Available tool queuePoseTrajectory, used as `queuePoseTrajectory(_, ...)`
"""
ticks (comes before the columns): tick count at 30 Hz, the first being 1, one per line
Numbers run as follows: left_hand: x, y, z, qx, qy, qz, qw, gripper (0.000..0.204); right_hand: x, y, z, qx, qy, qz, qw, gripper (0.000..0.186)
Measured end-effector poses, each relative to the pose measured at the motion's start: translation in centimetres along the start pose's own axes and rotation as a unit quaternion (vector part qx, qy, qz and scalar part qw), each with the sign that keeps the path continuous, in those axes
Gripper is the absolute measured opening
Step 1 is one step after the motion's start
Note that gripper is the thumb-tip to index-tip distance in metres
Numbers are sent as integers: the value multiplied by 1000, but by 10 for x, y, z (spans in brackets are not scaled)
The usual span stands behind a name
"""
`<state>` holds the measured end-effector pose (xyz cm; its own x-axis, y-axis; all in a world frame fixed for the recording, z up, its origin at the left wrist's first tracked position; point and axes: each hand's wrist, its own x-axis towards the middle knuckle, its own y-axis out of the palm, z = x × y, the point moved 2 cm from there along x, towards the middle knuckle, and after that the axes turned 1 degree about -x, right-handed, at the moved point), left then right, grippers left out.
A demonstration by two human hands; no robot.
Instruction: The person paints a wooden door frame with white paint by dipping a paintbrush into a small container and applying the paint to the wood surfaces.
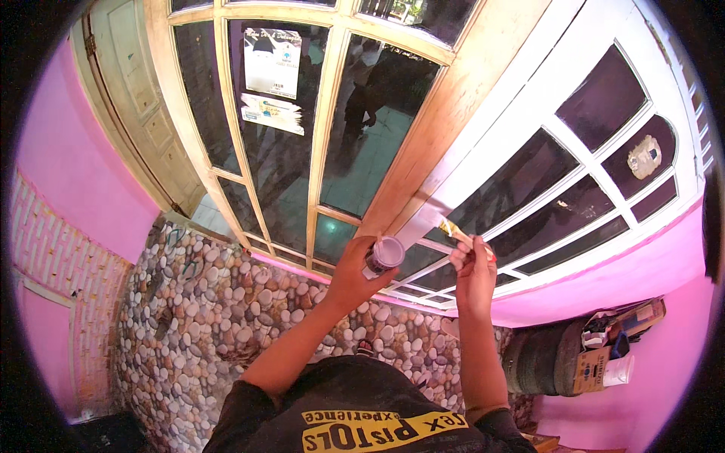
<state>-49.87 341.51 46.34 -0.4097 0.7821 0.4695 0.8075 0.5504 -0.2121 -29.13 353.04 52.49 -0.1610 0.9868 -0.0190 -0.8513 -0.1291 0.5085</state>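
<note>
Paintbrush (455, 232) in the person's right hand (474, 266), its handle clamped between thumb and fingers. Its long axis runs on a slant: the bristles point up and to the left, away from the grip, while the handle comes back down to the right into the fingertips. The bristle end looks whitish, the band behind it yellow with dark marks, and the handle pale tan, with a touch of red beside the fingers. The bristles show in front of a pale post; whether they touch it cannot be told.

Just left of that grip, the left hand (351, 273) is wrapped around a small cup (388, 254), its round top facing the camera and pale mauve. Dark print on the cup's side is too small to read.

Farther up and left of the grip, two printed paper stickers (272, 68) are on a dark pane of a wooden frame (434, 121). Up and right of it, a white frame (491, 143) has a worn, pale sticker (644, 157) on one pane. Below the grip, the person's black shirt (340, 389) bears yellow patches with black lettering; below and right, a cardboard box (590, 371) carries dark printing.
</note>
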Motion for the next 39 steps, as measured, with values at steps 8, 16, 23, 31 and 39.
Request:
queuePoseTrajectory(8, -23, -9, 22, 9, -28, 2, 1000, 66, 28, 26, 16, -295, -242, 62, 922, 19)
queuePoseTrajectory(16, -47, -36, 22, 47, -39, -33, 998, 73, 8, 49, 39, -531, -451, 151, 701, 15)
queuePoseTrajectory(23, -57, -43, 24, 30, -58, -14, 998, 74, 24, 35, 16, -636, -433, 176, 614, 19)
queuePoseTrajectory(31, -67, -59, 11, 83, -35, -18, 996, 73, 3, 68, 53, -574, -490, 166, 635, 12)
queuePoseTrajectory(39, -67, -58, 4, 60, -49, -3, 997, 73, 25, 71, 31, -616, -456, 175, 618, 16)
